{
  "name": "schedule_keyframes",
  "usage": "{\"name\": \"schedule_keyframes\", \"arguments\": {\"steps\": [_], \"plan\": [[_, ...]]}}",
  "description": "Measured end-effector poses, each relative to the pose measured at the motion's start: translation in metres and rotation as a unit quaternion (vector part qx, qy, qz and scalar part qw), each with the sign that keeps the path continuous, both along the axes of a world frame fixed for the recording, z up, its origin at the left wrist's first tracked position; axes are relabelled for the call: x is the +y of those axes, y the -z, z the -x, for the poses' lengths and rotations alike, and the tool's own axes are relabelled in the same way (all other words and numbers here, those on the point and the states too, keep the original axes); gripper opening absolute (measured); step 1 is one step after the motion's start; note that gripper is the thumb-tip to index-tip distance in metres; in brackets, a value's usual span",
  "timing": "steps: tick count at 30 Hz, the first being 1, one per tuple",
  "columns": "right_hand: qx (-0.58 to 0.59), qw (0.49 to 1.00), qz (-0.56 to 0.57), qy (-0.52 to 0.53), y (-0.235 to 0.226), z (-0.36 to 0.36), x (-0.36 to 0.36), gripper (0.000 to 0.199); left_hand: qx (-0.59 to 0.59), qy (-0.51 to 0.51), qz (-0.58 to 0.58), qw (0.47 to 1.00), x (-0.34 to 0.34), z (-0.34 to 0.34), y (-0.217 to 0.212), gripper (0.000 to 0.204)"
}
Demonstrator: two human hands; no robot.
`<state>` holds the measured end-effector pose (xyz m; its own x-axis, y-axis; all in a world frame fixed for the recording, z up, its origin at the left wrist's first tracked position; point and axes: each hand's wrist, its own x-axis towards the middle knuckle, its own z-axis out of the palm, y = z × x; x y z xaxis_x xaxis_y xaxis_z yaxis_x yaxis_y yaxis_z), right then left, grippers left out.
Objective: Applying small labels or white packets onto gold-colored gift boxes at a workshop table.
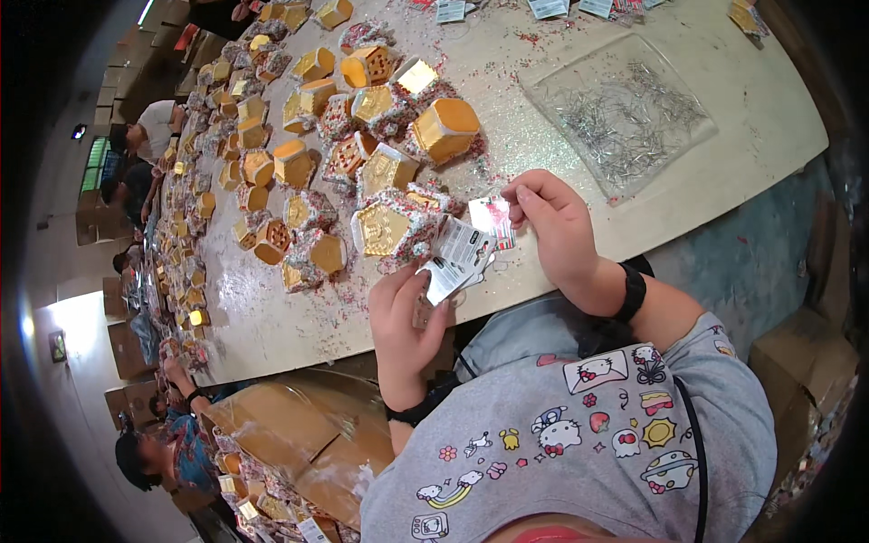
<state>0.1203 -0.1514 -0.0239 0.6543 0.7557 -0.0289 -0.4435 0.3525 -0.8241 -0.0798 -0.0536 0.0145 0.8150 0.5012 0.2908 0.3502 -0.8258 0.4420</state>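
My left hand (pixel 405 330) holds a small fan of printed paper tags (pixel 463 253), white and grey with dark print, between thumb and fingers. At the far end of that fan, my right hand (pixel 559 226) pinches the edge of a tag with a shiny pink and red-striped face (pixel 493 217). The tags sit just above the table's near edge. Right beyond them lies a gold house-shaped ornament (pixel 385 228) rimmed with multicoloured sprinkles. Another, with an orange-gold top (pixel 450 127), stands farther back.
A clear flat tray (pixel 625 181) of thin silver wire pieces lies on the pale table (pixel 742 100) at right. Many more house ornaments (pixel 258 167) crowd the left side. Below left stands a cardboard box (pixel 290 421). Other people (pixel 149 131) work along the far left.
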Motion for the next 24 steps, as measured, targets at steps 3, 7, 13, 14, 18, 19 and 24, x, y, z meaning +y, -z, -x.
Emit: {"name": "schedule_keyframes", "arguments": {"steps": [3,7,13,14,18,19,24], "plan": [[-0.186,0.983,-0.011,-0.004,-0.003,-0.001,-0.002,0.009,-0.028,0.008,0.018,0.999,0.000,0.004,0.000,0.041],[-0.390,0.913,-0.092,-0.079,-0.009,-0.002,0.002,0.009,-0.111,0.002,0.095,0.989,-0.005,0.008,0.006,0.045],[-0.531,0.832,-0.040,-0.154,-0.005,0.012,0.003,0.019,-0.170,0.005,0.199,0.965,-0.004,0.015,0.016,0.047],[-0.548,0.824,-0.026,-0.143,-0.002,0.013,0.004,0.020,-0.169,0.005,0.206,0.964,-0.004,0.014,0.016,0.046],[-0.613,0.782,0.016,-0.110,-0.006,0.014,0.004,0.020,-0.182,0.011,0.236,0.955,-0.003,0.015,0.018,0.045],[-0.619,0.777,0.035,-0.113,-0.009,0.013,0.004,0.021,-0.181,0.011,0.235,0.955,-0.003,0.015,0.018,0.045],[-0.630,0.762,0.092,-0.114,-0.007,0.013,0.005,0.024,-0.167,0.022,0.281,0.945,0.001,0.019,0.022,0.044]]}}
